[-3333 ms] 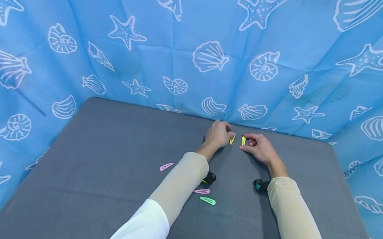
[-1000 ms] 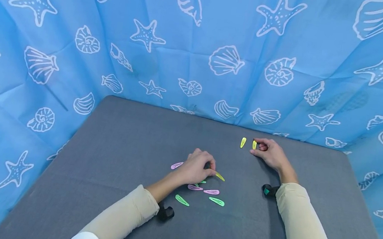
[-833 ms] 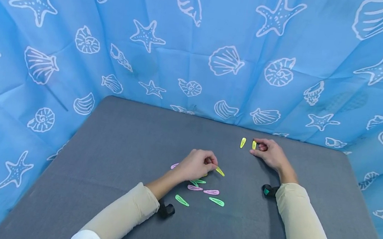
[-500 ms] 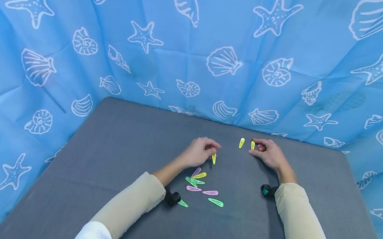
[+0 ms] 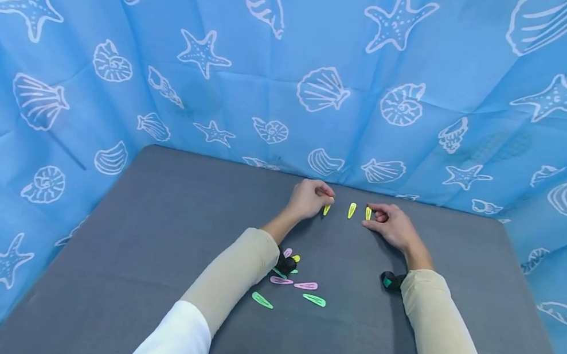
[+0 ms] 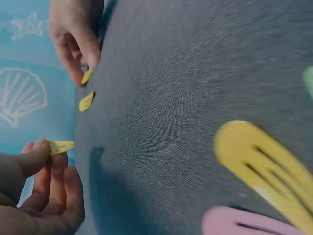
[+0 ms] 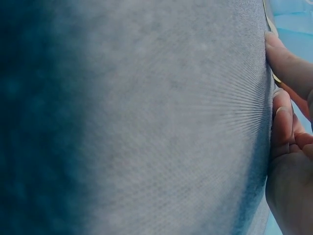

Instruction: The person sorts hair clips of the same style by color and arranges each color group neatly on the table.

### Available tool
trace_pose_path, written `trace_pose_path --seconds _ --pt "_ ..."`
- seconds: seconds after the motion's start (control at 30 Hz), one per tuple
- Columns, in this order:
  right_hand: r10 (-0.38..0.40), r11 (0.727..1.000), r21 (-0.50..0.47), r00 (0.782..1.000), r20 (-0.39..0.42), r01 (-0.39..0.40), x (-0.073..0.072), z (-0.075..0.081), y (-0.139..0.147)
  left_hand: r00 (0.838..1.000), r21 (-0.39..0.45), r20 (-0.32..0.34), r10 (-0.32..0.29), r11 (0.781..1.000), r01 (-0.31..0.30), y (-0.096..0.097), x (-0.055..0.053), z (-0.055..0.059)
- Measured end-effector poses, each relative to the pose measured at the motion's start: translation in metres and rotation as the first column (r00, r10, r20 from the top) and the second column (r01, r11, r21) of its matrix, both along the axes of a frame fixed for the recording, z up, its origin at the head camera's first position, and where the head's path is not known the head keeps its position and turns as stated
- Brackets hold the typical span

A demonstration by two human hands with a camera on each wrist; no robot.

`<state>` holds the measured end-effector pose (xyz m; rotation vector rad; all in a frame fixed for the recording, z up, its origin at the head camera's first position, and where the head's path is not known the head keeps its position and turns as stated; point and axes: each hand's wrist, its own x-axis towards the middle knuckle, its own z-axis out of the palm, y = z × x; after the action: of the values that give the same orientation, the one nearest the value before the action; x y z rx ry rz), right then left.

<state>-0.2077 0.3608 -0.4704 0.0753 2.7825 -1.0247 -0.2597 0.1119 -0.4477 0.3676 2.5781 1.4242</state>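
Thumb and forefinger of my left hand (image 5: 307,199) pinch a yellow snap hair clip (image 5: 327,208); in the left wrist view this hair clip (image 6: 62,147) appears raised off the table. To its right, a second yellow hair clip (image 5: 351,210) lies flat, touched by neither hand. My right hand (image 5: 389,225) holds a third yellow hair clip (image 5: 368,213) between thumb and forefinger at the table surface. Those three stand roughly in a row near the back edge. In the right wrist view the right hand (image 7: 293,117) mostly hides its clip.
Nearer the front lie pink clips (image 5: 305,285), green clips (image 5: 314,300) and another yellow clip (image 5: 296,258), some partly hidden by the left wrist's black camera (image 5: 287,263). A blue shell-print curtain (image 5: 272,83) rises behind the grey table (image 5: 180,218).
My left hand let go of one yellow clip in the row, took another from the pile, and carried it up to the row's left side. The right hand stays at its clip.
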Motion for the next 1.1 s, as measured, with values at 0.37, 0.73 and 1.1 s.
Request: trace_pose_path --seconds 0.37,0.73,1.1 --pt "0.021 1.000 -0.009 0.999 -0.024 -0.021 -0.004 0.001 -0.003 0.996 -0.069 0.027 0.079 0.995 -0.077 0.011 -0.019 -0.006" --pt "0.005 1.000 0.002 1.000 -0.025 -0.005 -0.007 0.003 -0.006 0.996 -0.288 -0.044 0.075 0.954 -0.084 0.028 -0.019 -0.014" --pt "-0.003 1.000 -0.001 1.000 -0.015 0.003 -0.002 -0.001 0.003 0.999 -0.304 0.000 0.038 0.952 -0.036 0.037 -0.017 -0.016"
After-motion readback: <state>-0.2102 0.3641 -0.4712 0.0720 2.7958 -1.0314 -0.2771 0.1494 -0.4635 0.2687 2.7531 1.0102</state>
